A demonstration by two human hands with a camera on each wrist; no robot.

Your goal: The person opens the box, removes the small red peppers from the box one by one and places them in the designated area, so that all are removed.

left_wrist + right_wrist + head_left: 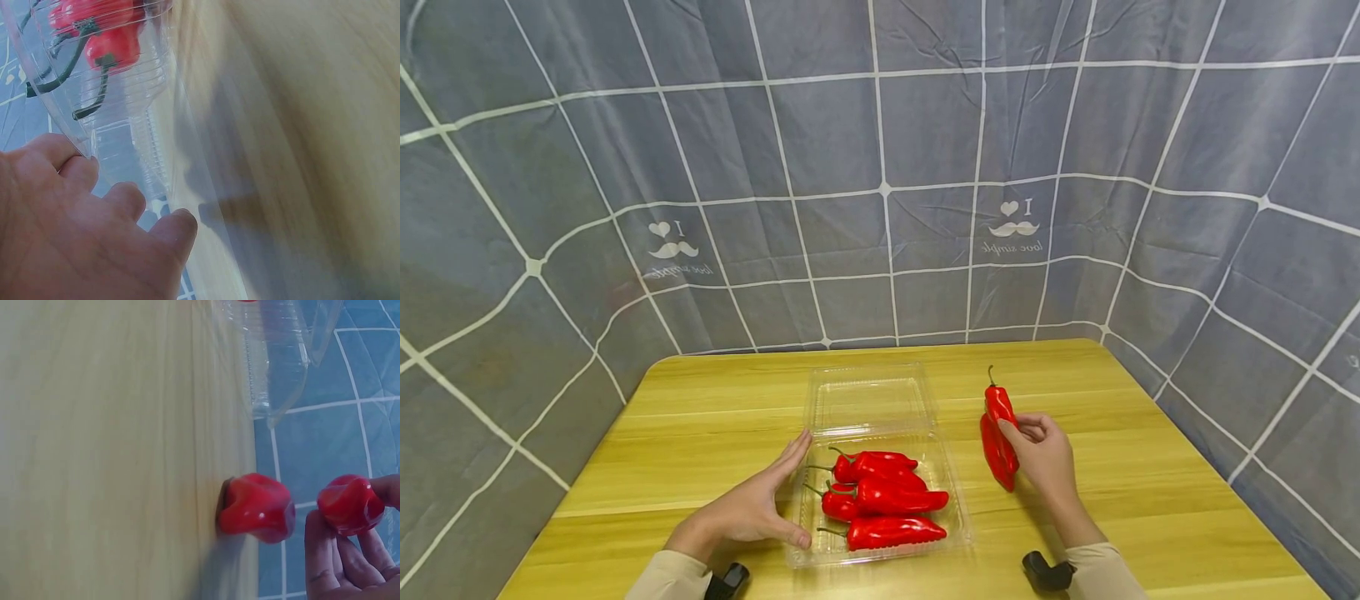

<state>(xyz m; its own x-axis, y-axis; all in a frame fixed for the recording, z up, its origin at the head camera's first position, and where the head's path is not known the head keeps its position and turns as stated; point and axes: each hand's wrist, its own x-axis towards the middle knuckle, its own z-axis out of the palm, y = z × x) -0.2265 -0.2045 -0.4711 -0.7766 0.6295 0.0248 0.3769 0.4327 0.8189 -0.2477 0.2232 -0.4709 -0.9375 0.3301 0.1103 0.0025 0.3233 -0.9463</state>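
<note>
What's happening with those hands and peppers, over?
Right hand holding red pepper, second pepper on table below. Left hand beside open clear box, peppers inside. No obstruction visible between.

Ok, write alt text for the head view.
A person's right hand pinches a red pepper above a second pepper on a wood-grain table; the left hand is spread beside an open clear container holding several more peppers. A gray curtain with white grid lines hangs behind.
</note>
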